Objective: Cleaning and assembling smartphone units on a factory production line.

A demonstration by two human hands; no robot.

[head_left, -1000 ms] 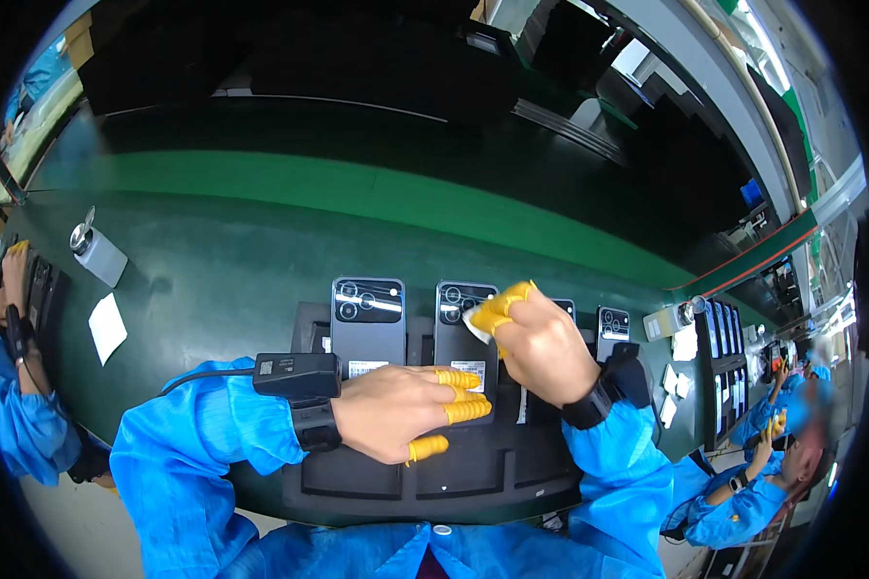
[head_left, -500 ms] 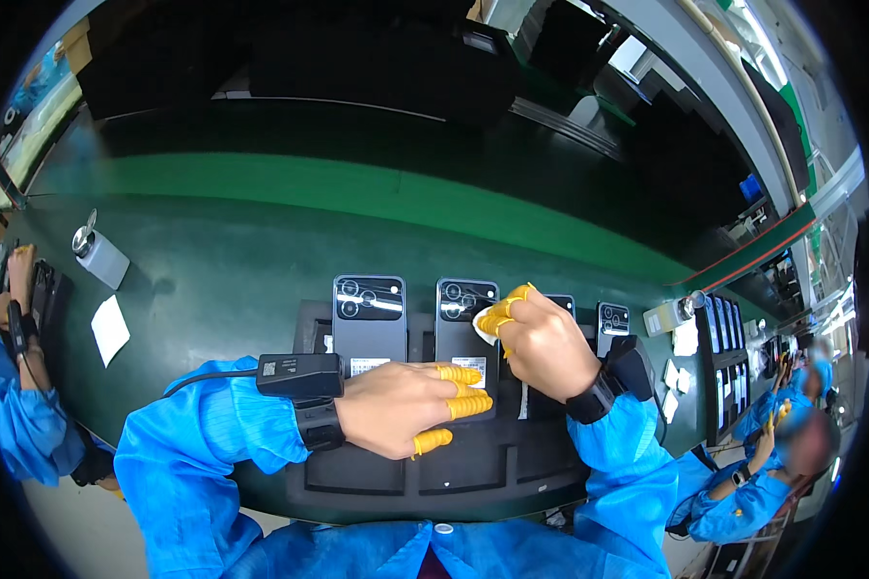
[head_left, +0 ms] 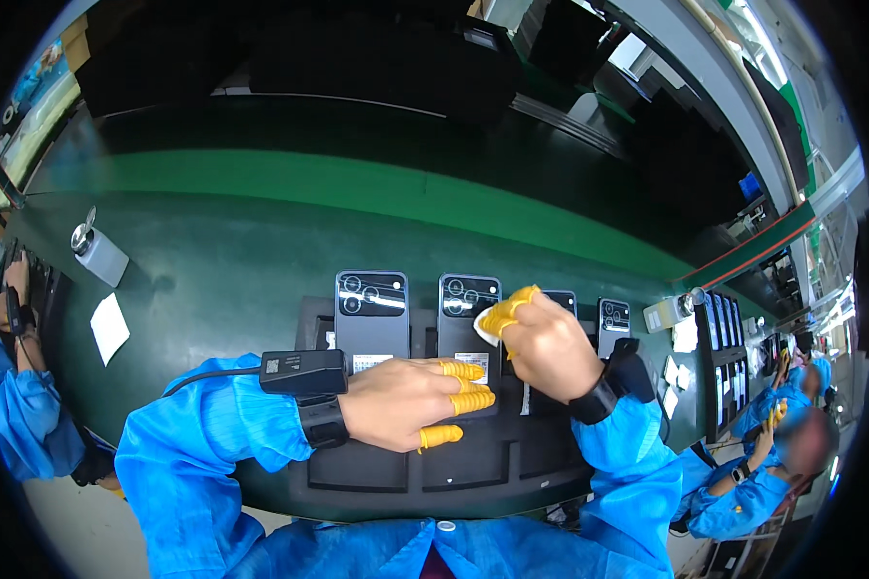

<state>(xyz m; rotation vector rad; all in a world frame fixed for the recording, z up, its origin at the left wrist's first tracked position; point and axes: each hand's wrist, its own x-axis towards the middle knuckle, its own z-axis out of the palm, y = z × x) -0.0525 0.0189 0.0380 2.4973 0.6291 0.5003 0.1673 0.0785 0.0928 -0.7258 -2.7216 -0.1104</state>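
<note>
A grey phone (head_left: 456, 340), back side up with a dark camera panel, rests in a black foam tray (head_left: 357, 473). My left hand (head_left: 388, 403), in yellow finger cots, lies across its lower part with fingers stretched out, partly covering a white label. Pinched in the yellow-cotted fingers of my right hand (head_left: 550, 349) is a white wipe (head_left: 487, 328), at the right edge of the camera panel. Another grey phone (head_left: 372, 336) lies to the left. To the right, a third phone (head_left: 566, 298) is mostly hidden behind my right hand.
A smaller phone (head_left: 613, 321) lies beyond my right wrist. Pump bottles stand at left (head_left: 99, 255) and right (head_left: 668, 314). White paper (head_left: 109, 329) lies on the green table. At far right is a rack of phones (head_left: 724, 328); co-workers in blue sit on both sides.
My right hand has shifted very slightly with the wipe, still by the camera panel. My left hand stays on the phone. The co-worker's hand at far left has moved a little.
</note>
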